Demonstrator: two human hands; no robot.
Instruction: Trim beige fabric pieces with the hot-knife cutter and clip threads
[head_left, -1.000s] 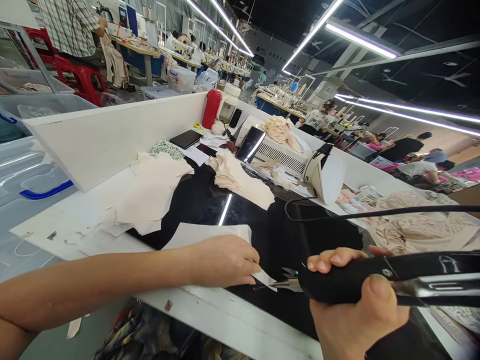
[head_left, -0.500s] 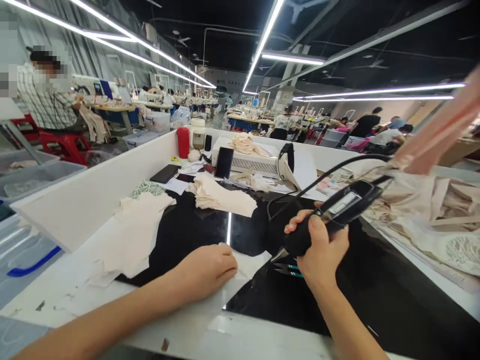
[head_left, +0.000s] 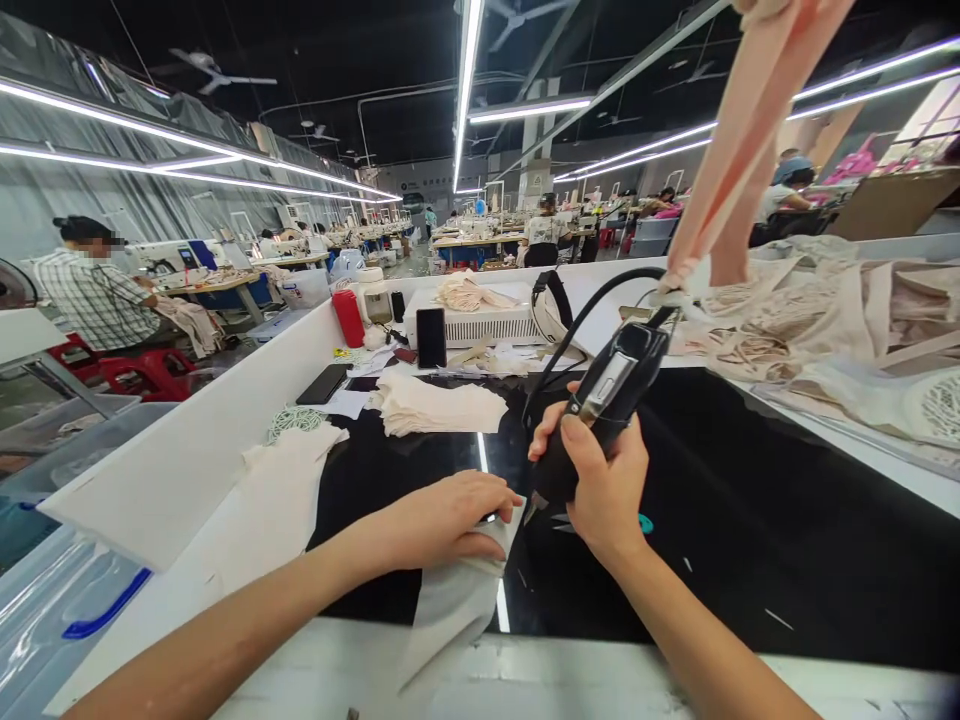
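Right hand (head_left: 611,490) grips black corded tool (head_left: 606,385); tip just beside pale fabric piece (head_left: 456,600) at its 3 o'clock. Fabric, axis 1-to-7 o'clock, lies beneath nearer left hand (head_left: 446,518); pinch cannot be determined.

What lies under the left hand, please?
A pale fabric piece lies under the left hand, on the black surface, its near end over the white table edge. The part directly beneath is covered and cannot be seen.

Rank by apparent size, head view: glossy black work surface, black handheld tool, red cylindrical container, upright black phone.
1. Black work surface
2. Handheld tool
3. Red container and upright phone: too alike to rank
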